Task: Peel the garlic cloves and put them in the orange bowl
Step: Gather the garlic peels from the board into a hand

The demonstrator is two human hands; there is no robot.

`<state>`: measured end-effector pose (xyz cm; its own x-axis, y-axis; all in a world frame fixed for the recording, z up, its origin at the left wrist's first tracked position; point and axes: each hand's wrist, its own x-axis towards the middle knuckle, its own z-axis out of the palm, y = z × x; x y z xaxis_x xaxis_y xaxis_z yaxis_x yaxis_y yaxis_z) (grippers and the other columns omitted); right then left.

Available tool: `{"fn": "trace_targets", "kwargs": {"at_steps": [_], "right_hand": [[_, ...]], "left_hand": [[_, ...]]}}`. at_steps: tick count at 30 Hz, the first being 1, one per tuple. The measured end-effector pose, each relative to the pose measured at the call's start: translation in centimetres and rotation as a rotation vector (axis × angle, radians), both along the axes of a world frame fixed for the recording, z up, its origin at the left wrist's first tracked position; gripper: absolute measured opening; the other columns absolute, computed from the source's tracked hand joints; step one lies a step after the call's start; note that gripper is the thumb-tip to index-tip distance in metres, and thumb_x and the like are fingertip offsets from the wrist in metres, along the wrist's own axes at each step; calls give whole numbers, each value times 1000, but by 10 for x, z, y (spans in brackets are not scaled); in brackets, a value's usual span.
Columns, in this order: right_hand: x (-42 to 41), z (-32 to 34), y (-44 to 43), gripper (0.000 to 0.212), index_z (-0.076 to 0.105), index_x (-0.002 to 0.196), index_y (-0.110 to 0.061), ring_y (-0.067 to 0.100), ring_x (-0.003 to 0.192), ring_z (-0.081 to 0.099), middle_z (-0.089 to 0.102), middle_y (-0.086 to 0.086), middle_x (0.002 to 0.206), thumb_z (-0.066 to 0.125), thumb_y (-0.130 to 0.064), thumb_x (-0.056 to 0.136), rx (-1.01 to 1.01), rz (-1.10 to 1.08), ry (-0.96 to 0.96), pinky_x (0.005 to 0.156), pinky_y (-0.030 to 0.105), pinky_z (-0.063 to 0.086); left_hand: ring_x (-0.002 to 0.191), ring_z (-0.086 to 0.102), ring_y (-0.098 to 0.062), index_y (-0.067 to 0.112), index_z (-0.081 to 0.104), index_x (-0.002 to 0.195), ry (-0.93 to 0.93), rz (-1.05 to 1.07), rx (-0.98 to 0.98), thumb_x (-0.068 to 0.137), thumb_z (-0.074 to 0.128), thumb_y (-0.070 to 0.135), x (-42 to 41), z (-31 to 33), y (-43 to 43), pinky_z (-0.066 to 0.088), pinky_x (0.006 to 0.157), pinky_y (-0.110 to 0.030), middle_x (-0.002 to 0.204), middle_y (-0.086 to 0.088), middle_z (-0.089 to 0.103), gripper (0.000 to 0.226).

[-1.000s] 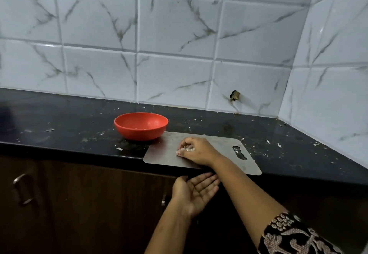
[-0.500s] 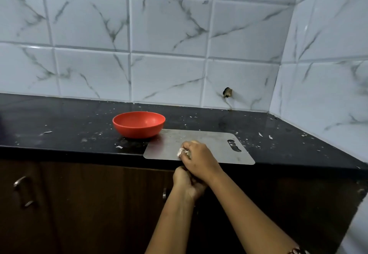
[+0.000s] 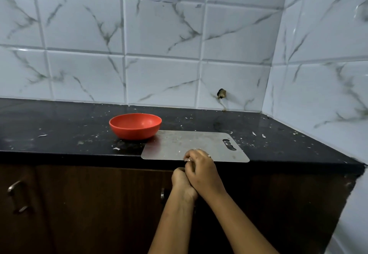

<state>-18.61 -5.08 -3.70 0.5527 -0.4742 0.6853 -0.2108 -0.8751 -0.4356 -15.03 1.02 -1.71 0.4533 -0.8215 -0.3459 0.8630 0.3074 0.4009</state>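
The orange bowl (image 3: 135,132) stands on the black counter and looks empty. Right of it lies a steel cutting board (image 3: 189,144) with a few pale specks on it. Both my hands meet at the board's near edge. My left hand (image 3: 180,182) sits just below the counter edge, its fingers curled into a fist, partly covered by my right hand (image 3: 204,172). The right hand's curled fingers pinch a pale scrap of garlic peel (image 3: 187,160) over the left fist. No whole clove shows; what lies inside the fist is hidden.
Bits of peel are scattered over the black counter (image 3: 59,132). Tiled walls close the back and the right side (image 3: 318,94). Dark wooden cabinets with a metal handle (image 3: 18,196) run under the counter.
My right hand swept pale peel scraps across the board to its near edge. My left hand, open palm-up below the edge a second ago, has curled into a fist under the right.
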Motion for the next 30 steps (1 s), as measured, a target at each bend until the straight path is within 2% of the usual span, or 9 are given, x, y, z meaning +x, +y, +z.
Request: {"fn": "trace_targets", "kwargs": {"at_steps": [2, 4, 8, 13, 15, 18, 21, 25, 30], "right_hand": [[0, -3, 1, 19, 61, 82, -11, 14, 84, 53, 59, -1, 84, 43, -13, 79, 35, 11, -43, 74, 20, 42], [0, -4, 2, 22, 62, 81, -12, 12, 84, 54, 59, -4, 83, 41, -12, 74, 98, 32, -89, 72, 11, 40], [0, 0, 6, 31, 66, 82, -13, 4, 87, 59, 65, -5, 87, 38, -9, 70, 304, 153, -232, 78, 11, 43], [3, 10, -1, 32, 66, 78, -15, 5, 90, 64, 71, -1, 85, 35, -13, 71, 570, 312, -378, 81, 14, 47], [7, 17, -8, 30, 66, 78, -12, 12, 87, 67, 71, 3, 83, 37, -16, 73, 657, 346, -466, 78, 15, 48], [13, 28, -19, 30, 67, 81, -5, 13, 84, 67, 71, 10, 85, 42, -19, 91, 711, 381, -539, 76, 15, 48], [14, 34, -32, 44, 70, 88, -4, 11, 85, 68, 72, 8, 90, 36, -29, 103, 638, 281, -427, 77, 12, 48], [11, 43, -40, 71, 72, 100, -12, 4, 92, 66, 74, 2, 93, 25, -63, 87, 603, 235, -5, 83, 14, 45], [7, 33, -26, 78, 74, 98, -4, 3, 87, 68, 75, 1, 88, 23, -62, 85, 542, 304, -20, 80, 6, 43]], "left_hand": [[55, 62, -27, 1, 55, 68, -1, -4, 3, 94, 25, 5, -1, 0, 2, 44, 62, -31, 48, -15, 61, 39], [60, 59, -26, 2, 54, 68, 9, 2, 19, 94, 25, 6, 1, -2, 2, 46, 59, -31, 47, -13, 60, 39], [39, 59, -22, 2, 49, 65, 57, 26, 31, 95, 22, 7, 2, -2, 1, 47, 39, -18, 40, -12, 55, 40], [79, 56, -32, -9, 56, 87, 181, -40, -102, 94, 21, 12, 2, 0, 0, 49, 70, -37, 78, -23, 60, 41], [80, 56, -34, -11, 56, 90, 214, -44, -154, 92, 20, 13, 4, -4, -5, 56, 57, -34, 74, -24, 65, 43], [80, 56, -37, -11, 55, 91, 212, -33, -192, 92, 19, 13, 5, -8, -11, 53, 42, -43, 66, -26, 66, 43], [81, 58, -38, -12, 55, 91, 212, -30, -192, 91, 20, 12, 4, -9, -13, 53, 45, -47, 66, -27, 67, 42], [81, 58, -38, -11, 56, 93, 253, 9, -202, 91, 21, 10, 3, -8, -16, 53, 45, -48, 75, -26, 67, 41], [84, 59, -33, -7, 57, 100, 249, -16, -197, 94, 19, 13, 6, -9, -16, 55, 49, -43, 92, -23, 62, 43]]}}
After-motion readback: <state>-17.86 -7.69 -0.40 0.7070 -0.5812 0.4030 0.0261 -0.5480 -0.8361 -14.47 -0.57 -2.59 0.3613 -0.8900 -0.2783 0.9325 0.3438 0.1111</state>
